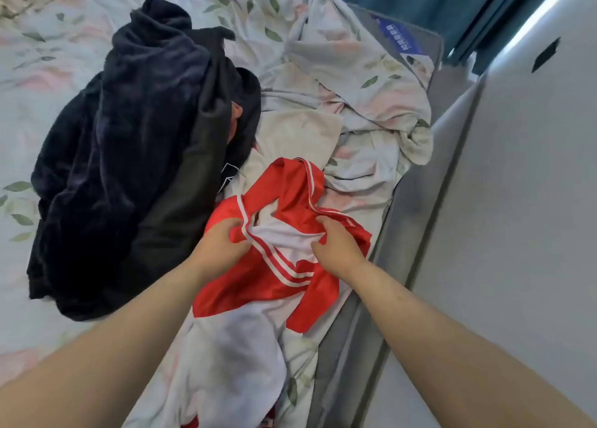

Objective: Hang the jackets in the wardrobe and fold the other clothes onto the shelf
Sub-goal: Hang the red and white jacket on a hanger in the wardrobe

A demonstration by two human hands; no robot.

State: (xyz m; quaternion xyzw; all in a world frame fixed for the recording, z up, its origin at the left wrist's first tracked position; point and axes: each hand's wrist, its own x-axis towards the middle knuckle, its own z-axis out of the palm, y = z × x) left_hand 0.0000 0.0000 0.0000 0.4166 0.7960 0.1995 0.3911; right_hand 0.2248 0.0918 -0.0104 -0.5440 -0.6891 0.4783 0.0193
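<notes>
Both hands on the red-and-white jersey
Left hand and right hand each pinch its striped fabric (dark jackets heaped beside) on the floral bedsheet

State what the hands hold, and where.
Both pinch the red-and-white garment: left hand on its white-striped edge, right hand on the opposite striped edge.

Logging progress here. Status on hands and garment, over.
Left hand and right hand both grip the red-and-white garment. Garment crumpled on the bed, not yet hung or folded. Dark clothes pile beside it, left; not blocking.
</notes>
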